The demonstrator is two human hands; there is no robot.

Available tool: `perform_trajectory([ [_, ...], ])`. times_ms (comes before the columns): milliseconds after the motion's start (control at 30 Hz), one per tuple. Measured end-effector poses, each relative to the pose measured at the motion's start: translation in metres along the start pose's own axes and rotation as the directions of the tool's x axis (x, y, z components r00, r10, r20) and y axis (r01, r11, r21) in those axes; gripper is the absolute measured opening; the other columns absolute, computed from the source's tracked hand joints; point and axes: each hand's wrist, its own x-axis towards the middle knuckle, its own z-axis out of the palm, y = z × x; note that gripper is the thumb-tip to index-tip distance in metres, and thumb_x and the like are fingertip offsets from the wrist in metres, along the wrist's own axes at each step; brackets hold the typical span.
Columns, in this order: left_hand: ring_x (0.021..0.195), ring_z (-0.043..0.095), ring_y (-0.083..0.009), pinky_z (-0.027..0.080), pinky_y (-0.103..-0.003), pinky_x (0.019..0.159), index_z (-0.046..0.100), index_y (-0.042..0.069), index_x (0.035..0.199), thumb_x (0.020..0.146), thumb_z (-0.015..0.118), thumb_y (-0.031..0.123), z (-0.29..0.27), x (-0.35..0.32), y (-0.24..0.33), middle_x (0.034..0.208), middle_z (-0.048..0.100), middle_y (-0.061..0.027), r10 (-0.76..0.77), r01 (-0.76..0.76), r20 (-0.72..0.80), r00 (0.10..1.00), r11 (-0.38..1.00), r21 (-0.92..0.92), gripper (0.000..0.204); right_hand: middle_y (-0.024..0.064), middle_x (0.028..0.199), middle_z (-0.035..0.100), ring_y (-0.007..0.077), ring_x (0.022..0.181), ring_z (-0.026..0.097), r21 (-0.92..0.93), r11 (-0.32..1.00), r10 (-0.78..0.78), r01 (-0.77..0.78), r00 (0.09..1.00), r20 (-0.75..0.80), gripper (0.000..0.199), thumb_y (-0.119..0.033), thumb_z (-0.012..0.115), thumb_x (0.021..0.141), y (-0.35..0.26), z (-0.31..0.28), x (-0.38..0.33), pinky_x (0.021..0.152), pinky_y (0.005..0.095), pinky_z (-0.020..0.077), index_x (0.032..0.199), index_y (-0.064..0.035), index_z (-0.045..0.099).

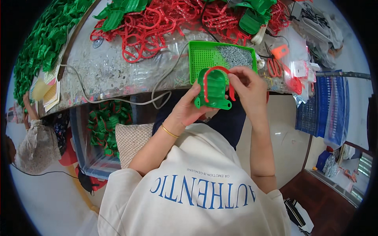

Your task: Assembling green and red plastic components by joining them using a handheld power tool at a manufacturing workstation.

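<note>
My left hand (188, 109) grips a green plastic shell piece (214, 90) from below and the left, holding it upright over my lap. A red curved plastic strip (216, 69) arches over the top of the green piece. My right hand (248, 88) pinches the right end of that red strip against the green piece's edge. Just behind both hands, a green perforated tray (201, 55) rests on the table edge with a heap of small grey metal pins (235, 56) in it.
The table (106, 74) under clear plastic carries piles of red strips (157, 23) and green shells (43, 43), a grey cable (130, 100), and orange scissors (277, 63). A bin of green parts (103, 126) sits below. Another person (33, 137) sits at left.
</note>
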Motion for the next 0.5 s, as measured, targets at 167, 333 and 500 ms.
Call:
perform_trajectory([
  [167,0.119,0.050,-0.0205,0.044,-0.044,0.099,0.033,0.012,0.139,0.088,0.062,0.032,0.008,0.009,0.001,0.131,0.047,-0.0073,-0.018,0.018,-0.002,1.000,1.000,0.004,0.062,0.0031,0.084,0.065,0.0071,0.071,0.060,-0.220,0.971,-0.090,0.092,0.996,0.019,0.014,-0.008,0.066,0.084,0.007,0.005,0.002,0.064,0.0222,0.0484,0.096,-0.0005,0.066],
  [333,0.117,0.050,-0.0185,0.045,-0.039,0.097,0.031,0.013,0.141,0.087,0.063,0.028,0.011,0.011,0.007,0.130,0.047,-0.0062,-0.005,0.006,-0.043,0.999,1.000,0.028,0.064,0.0027,0.086,0.065,0.0067,0.072,0.060,-0.097,0.995,-0.012,0.016,0.999,0.037,0.016,-0.006,0.064,0.085,0.018,-0.001,0.006,0.067,0.0214,0.0488,0.099,0.0009,0.065],
  [500,0.119,0.048,-0.0178,0.043,-0.036,0.099,0.025,0.014,0.145,0.086,0.065,0.022,0.012,0.016,0.004,0.132,0.046,-0.0054,0.093,-0.088,-0.039,0.995,0.989,0.115,0.071,0.0034,0.090,0.065,0.0071,0.076,0.061,-0.029,0.990,0.141,-0.138,0.982,0.129,0.017,-0.002,0.062,0.085,0.020,-0.003,0.010,0.070,0.0206,0.0491,0.102,0.0025,0.061],
])
